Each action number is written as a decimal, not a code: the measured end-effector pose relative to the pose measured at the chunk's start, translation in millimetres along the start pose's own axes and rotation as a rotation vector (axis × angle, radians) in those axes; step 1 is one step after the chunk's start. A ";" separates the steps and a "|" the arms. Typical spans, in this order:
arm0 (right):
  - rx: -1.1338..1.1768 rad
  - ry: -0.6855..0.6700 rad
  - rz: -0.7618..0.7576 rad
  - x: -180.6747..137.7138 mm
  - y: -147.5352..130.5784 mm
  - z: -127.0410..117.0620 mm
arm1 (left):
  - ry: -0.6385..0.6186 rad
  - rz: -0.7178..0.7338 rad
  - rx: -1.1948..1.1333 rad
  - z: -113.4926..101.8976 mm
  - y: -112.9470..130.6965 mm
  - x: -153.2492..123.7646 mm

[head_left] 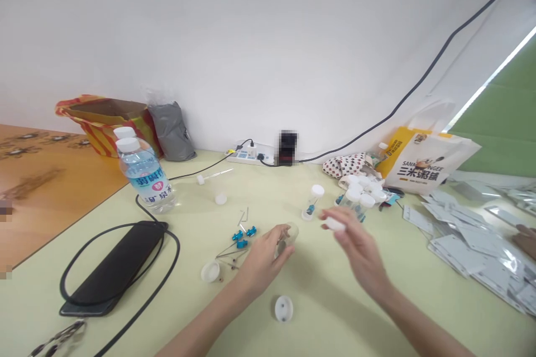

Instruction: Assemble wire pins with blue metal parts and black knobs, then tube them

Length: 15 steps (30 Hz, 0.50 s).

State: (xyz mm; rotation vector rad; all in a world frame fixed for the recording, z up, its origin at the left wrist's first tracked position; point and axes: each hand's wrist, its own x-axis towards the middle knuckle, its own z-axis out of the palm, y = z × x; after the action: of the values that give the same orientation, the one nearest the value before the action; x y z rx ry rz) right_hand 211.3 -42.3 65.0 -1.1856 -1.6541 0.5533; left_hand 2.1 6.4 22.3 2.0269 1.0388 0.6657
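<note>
My left hand point(266, 256) is closed round a clear plastic tube point(293, 230), whose lower part the fingers hide. In my right hand point(355, 245), held apart to the right, a white cap point(334, 223) is pinched between thumb and fingers. Left of my left hand lie several blue metal fittings point(242, 244), thin hex keys point(243, 217) and thin rods point(226, 251). A round white lid point(210, 271) with small parts beside it is nearby. Below my hands sits another white lid point(283, 309) holding small dark pieces. A capped tube point(313, 202) with a blue fitting inside stands beyond them.
More capped tubes point(360, 198) cluster at the back right, near a paper bag point(427, 162) and flat plastic packets point(473, 234). On the left are water bottles point(146, 173) and a black power bank or phone point(117, 268) with a looped cable. A power strip point(251, 152) lies by the wall.
</note>
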 end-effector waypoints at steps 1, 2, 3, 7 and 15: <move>0.036 -0.038 0.016 0.2 -2.6 16.3 | -0.011 0.002 -0.002 0.8 0.3 -0.6; 0.036 -0.073 0.016 1.3 -2.6 29.3 | -0.022 -0.002 -0.003 1.3 1.0 -1.2; 0.027 -0.099 -0.007 2.9 -0.6 39.3 | -0.028 -0.014 -0.002 1.4 2.2 -1.6; -0.012 -0.244 -0.145 9.0 12.6 58.3 | -0.053 -0.070 -0.024 0.1 7.7 -2.1; -0.086 -0.197 -0.277 6.1 26.6 72.9 | -0.019 -0.060 -0.042 9.7 -1.6 -0.6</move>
State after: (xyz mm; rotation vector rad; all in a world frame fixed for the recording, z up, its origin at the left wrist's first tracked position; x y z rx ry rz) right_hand 157.5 -13.3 16.9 -0.9643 -1.9891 0.4378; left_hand 8.0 2.8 15.3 1.9541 1.0617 0.6311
